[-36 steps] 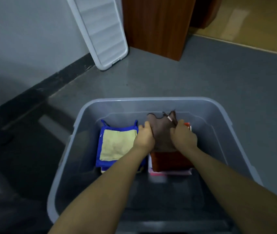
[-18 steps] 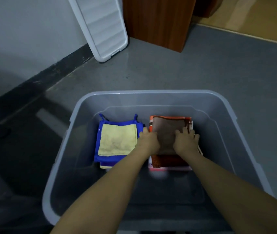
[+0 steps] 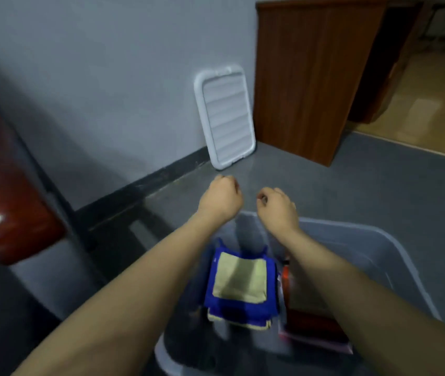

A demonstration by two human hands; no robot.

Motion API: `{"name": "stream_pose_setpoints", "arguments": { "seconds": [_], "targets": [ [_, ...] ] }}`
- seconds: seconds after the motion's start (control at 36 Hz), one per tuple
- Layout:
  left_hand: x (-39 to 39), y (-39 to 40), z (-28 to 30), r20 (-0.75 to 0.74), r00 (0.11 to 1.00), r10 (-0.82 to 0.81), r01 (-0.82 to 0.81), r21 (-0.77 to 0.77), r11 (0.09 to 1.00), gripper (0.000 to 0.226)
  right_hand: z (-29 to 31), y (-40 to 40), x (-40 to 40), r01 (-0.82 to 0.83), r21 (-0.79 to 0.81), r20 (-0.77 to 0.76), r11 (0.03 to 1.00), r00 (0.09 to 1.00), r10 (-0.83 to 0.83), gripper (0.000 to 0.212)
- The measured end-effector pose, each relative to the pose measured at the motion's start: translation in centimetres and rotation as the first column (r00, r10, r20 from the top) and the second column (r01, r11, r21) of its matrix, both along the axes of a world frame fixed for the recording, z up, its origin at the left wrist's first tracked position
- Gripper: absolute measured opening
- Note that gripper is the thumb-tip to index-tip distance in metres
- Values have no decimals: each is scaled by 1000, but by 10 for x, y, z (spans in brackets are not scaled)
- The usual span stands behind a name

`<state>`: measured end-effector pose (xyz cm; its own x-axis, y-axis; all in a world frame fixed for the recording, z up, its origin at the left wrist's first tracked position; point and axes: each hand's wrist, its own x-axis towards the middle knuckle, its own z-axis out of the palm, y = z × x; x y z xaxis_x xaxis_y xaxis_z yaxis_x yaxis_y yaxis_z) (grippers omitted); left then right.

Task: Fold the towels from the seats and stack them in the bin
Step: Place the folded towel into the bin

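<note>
The grey plastic bin (image 3: 394, 240) stands on the floor below me. Its left side holds a stack topped by a folded yellow towel (image 3: 240, 278) on a blue towel (image 3: 215, 297). To the right, a second stack shows orange and dark red towel edges (image 3: 310, 324), and my right forearm covers most of it. My left hand (image 3: 221, 198) and my right hand (image 3: 277, 207) are up above the bin's far rim. Both have curled fingers and hold nothing.
A white bin lid (image 3: 225, 118) leans on the grey wall beyond the hands. A brown wooden cabinet (image 3: 310, 77) stands to its right. A glossy red-brown seat (image 3: 4, 191) on a dark frame is at the left edge. Grey floor surrounds the bin.
Both hands let go of the brown towel on the right stack and rose out of the bin. The camera tilted up towards the wall.
</note>
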<state>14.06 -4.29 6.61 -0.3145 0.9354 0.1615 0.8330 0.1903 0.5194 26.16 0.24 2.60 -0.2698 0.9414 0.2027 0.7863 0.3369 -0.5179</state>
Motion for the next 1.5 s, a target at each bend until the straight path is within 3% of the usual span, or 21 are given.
{"name": "stream_pose_setpoints", "arguments": {
  "seconds": [0.08,0.28,0.42,0.61,0.81,1.06,1.28,1.33,1.44,1.5],
  "targets": [
    [-39,-32,53,-69,995,67,-62,76,995,24,46,-19,-40,-97,43,-134,994,986,102,18],
    [-112,-105,129,-147,968,202,-175,174,969,24,124,-66,-122,-230,101,-275,968,929,249,19],
    [-168,-180,159,-170,924,342,-301,225,927,23,170,-118,-185,-332,124,-280,935,893,354,19],
    [-246,-317,180,-139,829,542,-498,259,828,24,201,-226,-292,-547,176,-251,819,779,574,16],
    [-305,-472,175,-100,639,763,-741,188,645,23,193,-372,-387,-763,109,-214,637,608,765,17],
    [-339,-663,132,-116,359,926,-924,95,370,16,146,-570,-471,-948,-28,-260,316,313,914,14],
    [-357,-755,83,-158,234,959,-971,12,238,18,111,-666,-511,-995,-82,-237,51,69,969,12],
    [-361,-775,71,-183,222,958,-975,-33,220,22,98,-682,-518,-993,-116,-187,-29,-7,982,20],
    [-364,-796,46,-303,223,927,-962,-223,158,48,78,-708,-524,-960,-201,-17,-194,-195,981,58],
    [-364,-802,35,-381,216,899,-953,-284,109,55,65,-719,-525,-938,-260,49,-230,-250,967,71]
  ]
}}
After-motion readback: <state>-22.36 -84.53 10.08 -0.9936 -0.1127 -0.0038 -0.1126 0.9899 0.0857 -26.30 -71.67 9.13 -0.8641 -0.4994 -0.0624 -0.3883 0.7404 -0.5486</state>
